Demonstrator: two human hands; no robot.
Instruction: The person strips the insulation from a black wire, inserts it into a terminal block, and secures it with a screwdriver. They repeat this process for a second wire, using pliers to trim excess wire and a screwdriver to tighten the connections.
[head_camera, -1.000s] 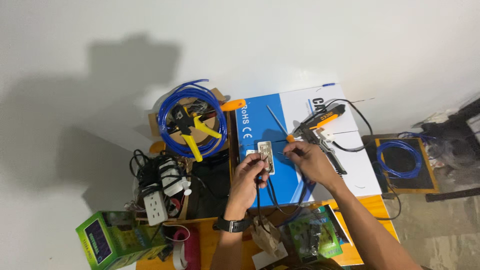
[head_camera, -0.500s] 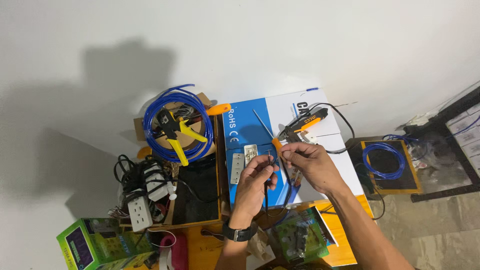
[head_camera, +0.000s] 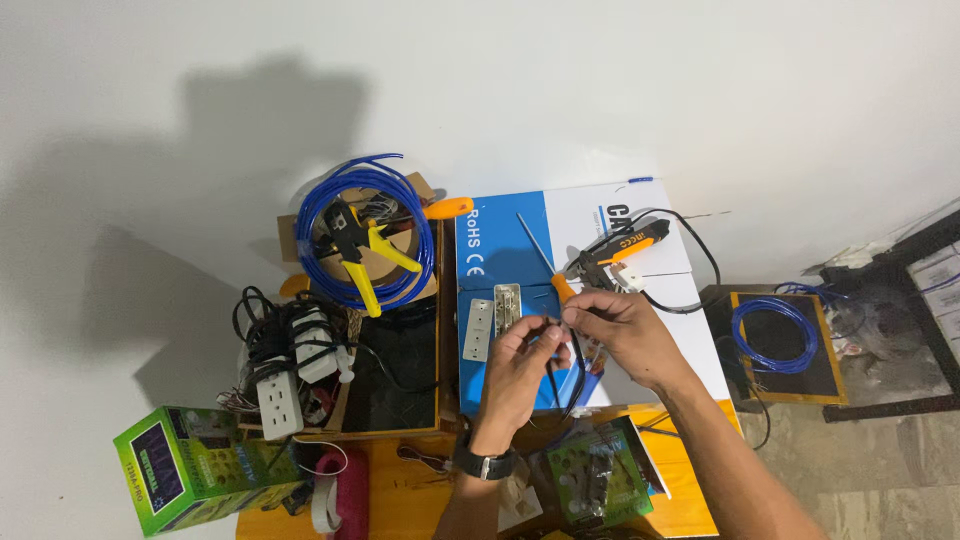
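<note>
Both hands are up over the blue-and-white box (head_camera: 520, 265), meeting just below its middle. The left hand (head_camera: 520, 372) pinches the top of a thin black wire (head_camera: 578, 378) between thumb and fingertips, fingers curled shut on it. The right hand (head_camera: 622, 335), at 3 o'clock from the left, is closed too, fingertips nipping the same wire near its upper end; whether the orange-handled screwdriver (head_camera: 545, 262) is also tucked in that grip, I cannot tell, since its handle disappears at the knuckles. The wire droops in a loop toward 6 o'clock between the wrists, so I judge it light, limp and springy, likely to slip through a loose pinch. Best held close to the end, with a firm fingertip grip.

At 10 o'clock from the hands, 2 small white socket plates (head_camera: 495, 318) lie on the box. At 1 o'clock rests a black-and-orange glue gun (head_camera: 622, 250). Further out at 10 o'clock, a coil of blue cable (head_camera: 318, 268) carries yellow-handled pliers (head_camera: 365, 255).
</note>
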